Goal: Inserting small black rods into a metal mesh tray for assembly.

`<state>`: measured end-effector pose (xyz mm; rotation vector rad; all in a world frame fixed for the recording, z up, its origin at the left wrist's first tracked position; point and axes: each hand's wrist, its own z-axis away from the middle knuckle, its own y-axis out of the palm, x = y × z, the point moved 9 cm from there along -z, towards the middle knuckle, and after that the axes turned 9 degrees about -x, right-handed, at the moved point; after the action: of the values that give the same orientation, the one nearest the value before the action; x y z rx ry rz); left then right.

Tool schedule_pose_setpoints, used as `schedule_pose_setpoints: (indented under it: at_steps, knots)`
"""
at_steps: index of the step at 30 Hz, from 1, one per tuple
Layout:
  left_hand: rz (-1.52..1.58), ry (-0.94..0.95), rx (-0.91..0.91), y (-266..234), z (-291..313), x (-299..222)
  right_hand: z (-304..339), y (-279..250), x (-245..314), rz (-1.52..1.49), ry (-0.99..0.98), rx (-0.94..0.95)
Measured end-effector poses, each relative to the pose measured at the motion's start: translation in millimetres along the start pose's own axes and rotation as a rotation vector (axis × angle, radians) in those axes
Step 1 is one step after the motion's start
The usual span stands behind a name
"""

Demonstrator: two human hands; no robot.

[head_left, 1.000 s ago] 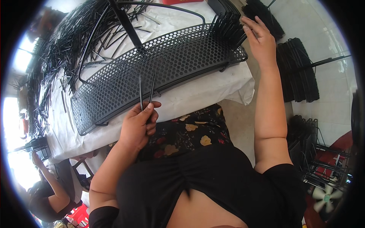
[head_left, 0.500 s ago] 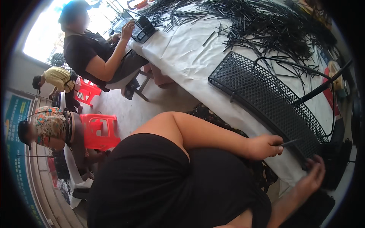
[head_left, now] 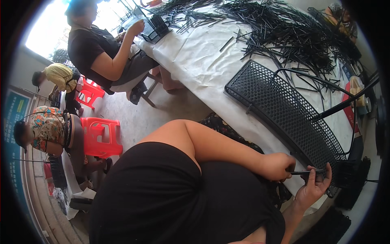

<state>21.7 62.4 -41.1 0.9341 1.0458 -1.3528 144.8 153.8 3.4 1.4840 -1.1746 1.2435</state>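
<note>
head cam, blk strip (head_left: 300,173) btwn l hand (head_left: 278,167) & r hand (head_left: 310,191), both pinching it

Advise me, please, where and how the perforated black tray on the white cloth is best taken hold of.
Probably pinch the long near rim of the perforated black tray midway along, coming from the wearer's side: that stretch lies bare, while a thick black post rises at the far rim.

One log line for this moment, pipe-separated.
left hand: grips thin black strip | right hand: on strip's other end | perforated black rack: on white-covered table | loose strips: heaped beyond rack
</note>
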Motion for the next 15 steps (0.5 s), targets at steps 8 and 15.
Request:
schedule_pose_setpoints:
  at_steps: [8,15]
  knots:
    - [0.141,-0.131,0.141,11.8,1.8,17.2,4.5,7.9,-13.8,-0.017,0.135,0.145]
    - [0.141,-0.179,0.154,11.4,5.4,18.8,5.8,1.8,-22.4,-0.039,0.195,0.13]
